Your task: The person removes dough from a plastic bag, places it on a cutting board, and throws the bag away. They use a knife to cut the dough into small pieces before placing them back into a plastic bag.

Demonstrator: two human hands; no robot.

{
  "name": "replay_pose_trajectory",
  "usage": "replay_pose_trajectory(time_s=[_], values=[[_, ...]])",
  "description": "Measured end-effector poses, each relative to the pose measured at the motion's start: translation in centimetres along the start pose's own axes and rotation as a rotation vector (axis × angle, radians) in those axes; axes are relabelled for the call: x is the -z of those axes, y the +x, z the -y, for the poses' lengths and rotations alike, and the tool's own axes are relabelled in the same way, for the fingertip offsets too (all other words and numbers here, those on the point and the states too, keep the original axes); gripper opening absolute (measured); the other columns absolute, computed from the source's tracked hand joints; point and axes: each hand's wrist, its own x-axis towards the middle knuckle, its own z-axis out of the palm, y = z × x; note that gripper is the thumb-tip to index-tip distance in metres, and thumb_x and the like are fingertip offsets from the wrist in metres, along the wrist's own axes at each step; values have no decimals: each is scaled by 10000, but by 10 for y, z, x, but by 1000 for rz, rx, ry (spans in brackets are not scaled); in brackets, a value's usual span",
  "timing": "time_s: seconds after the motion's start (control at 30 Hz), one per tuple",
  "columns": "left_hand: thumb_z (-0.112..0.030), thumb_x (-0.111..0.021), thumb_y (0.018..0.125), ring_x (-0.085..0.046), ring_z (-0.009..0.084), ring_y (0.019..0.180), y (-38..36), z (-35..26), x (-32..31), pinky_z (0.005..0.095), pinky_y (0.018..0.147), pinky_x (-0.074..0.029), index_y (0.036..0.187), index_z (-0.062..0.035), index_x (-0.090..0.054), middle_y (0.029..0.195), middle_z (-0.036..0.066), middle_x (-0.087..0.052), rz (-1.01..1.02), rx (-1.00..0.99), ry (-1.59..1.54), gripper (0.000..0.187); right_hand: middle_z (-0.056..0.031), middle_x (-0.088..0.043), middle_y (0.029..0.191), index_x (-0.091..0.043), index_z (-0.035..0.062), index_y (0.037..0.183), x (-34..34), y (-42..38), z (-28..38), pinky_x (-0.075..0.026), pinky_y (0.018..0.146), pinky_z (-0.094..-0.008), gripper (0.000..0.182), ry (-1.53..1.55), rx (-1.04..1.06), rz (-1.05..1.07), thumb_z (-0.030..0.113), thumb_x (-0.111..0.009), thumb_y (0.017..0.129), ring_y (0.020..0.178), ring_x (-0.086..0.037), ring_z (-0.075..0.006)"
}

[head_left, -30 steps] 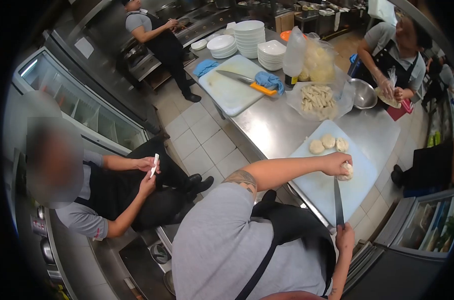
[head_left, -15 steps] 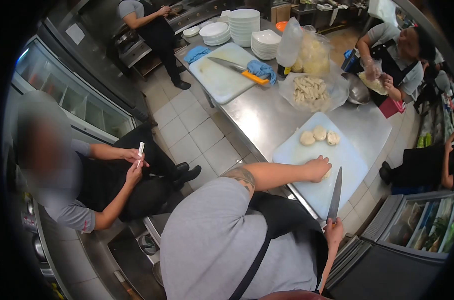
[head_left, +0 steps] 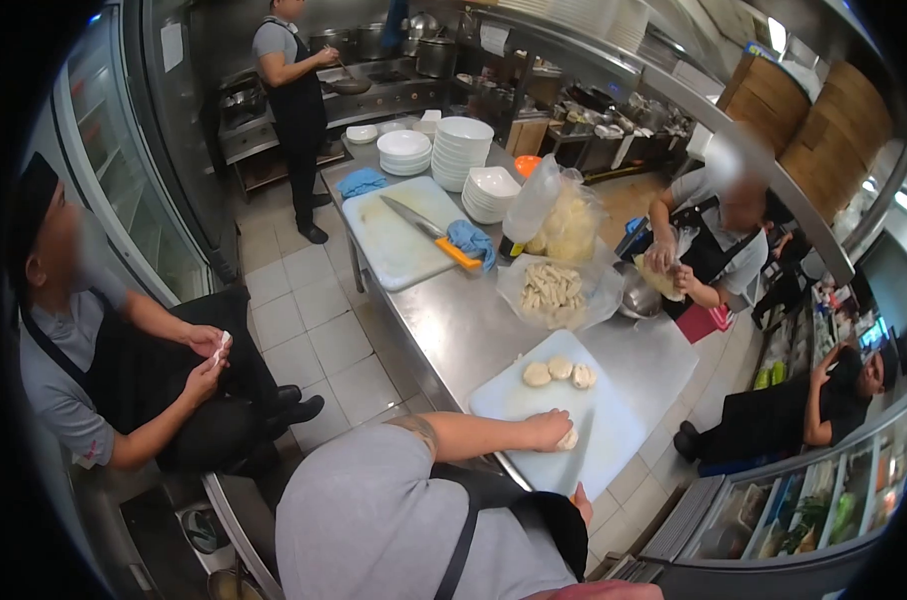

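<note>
Knife (head_left: 584, 450) in right hand (head_left: 582, 503), posted sheet (head_left: 173, 46) illegible

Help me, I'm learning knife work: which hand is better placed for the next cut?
Probably the right hand: it holds the knife, while the left hand grips a pale piece.

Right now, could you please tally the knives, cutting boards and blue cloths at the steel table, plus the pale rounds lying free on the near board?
Knives: 2
Cutting boards: 2
Blue cloths: 2
Free pale rounds: 3
Total: 9
</note>
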Motion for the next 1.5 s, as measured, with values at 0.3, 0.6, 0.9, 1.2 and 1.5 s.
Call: replay_pose_trajectory(time_s=[0.3,0.6,0.9,1.2,1.5], values=[[-202,-814,783,-515,394,1269,-13,10,-16,437,1078,-477,1426,-23,-538,1345,202,-542,-147,-15,-132,722,-332,-706,1095,-602,-47,1383,33,-4,37,-552,925,-456,519,66,34,114,143,-692,908,1048,-707,-444],[-211,-853,789,-527,364,1305,-45,26,-59,420,1114,-454,1502,3,-457,1431,206,-493,-358,-55,-408,843,-309,-682,1102,-580,-44,1419,53,6,21,-537,921,-482,540,-37,123,-47,143,-678,922,1021,-678,-457],[-235,-873,772,-424,409,1412,-61,12,-51,436,1196,-367,1561,-9,-358,1538,246,-393,-304,-48,-286,969,-311,-642,1044,-551,-21,1458,37,6,32,-529,876,-486,568,-164,128,166,153,-663,929,980,-650,-452],[-196,-813,805,-520,385,1244,-14,9,-31,459,1086,-446,1406,-20,-518,1354,179,-563,-179,-18,-123,692,-342,-668,1004,-579,-21,1354,40,-7,38,-530,890,-538,503,-90,54,171,84,-635,866,976,-655,-516],[-176,-817,804,-527,379,1216,-9,26,-27,452,1075,-453,1392,-17,-532,1337,160,-573,-164,-132,-249,672,-368,-679,1013,-560,-30,1261,41,-15,94,-530,857,-551,420,-116,-103,178,70,-609,856,976,-664,-540]])
